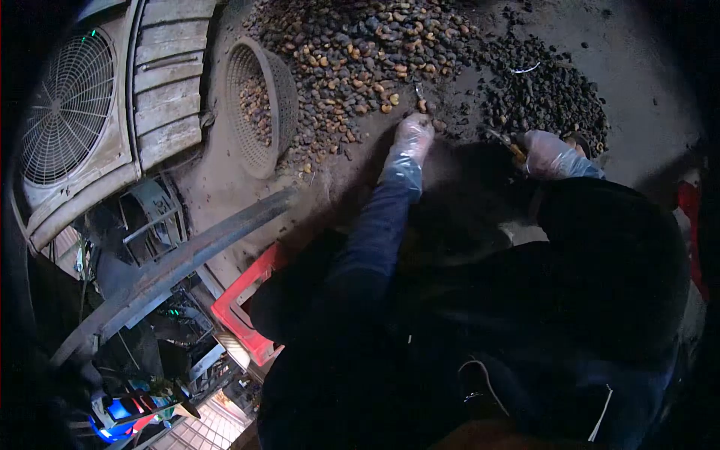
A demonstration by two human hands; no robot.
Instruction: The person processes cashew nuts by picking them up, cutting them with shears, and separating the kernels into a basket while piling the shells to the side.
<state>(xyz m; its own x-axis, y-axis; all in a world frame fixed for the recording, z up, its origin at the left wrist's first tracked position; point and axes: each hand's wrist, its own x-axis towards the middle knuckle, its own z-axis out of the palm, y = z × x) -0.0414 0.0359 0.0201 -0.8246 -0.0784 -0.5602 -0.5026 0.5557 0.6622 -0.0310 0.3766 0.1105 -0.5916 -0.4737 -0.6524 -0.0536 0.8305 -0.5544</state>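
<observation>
My left hand, in a clear plastic glove, reaches to the near edge of a wide heap of brown and yellowish nuts. Its fingers are closed on a small metal tool, with a few nuts at its tip. To the right, my right hand, also gloved, is closed around a tool with a yellowish handle and a metal end pointing left. Just beyond this hand lies a pile of dark, blackish pieces.
A round woven basket leans on its side at the left, with nuts inside. Further left are a large fan and slatted panels. A curved metal bar and a red plastic frame are at lower left.
</observation>
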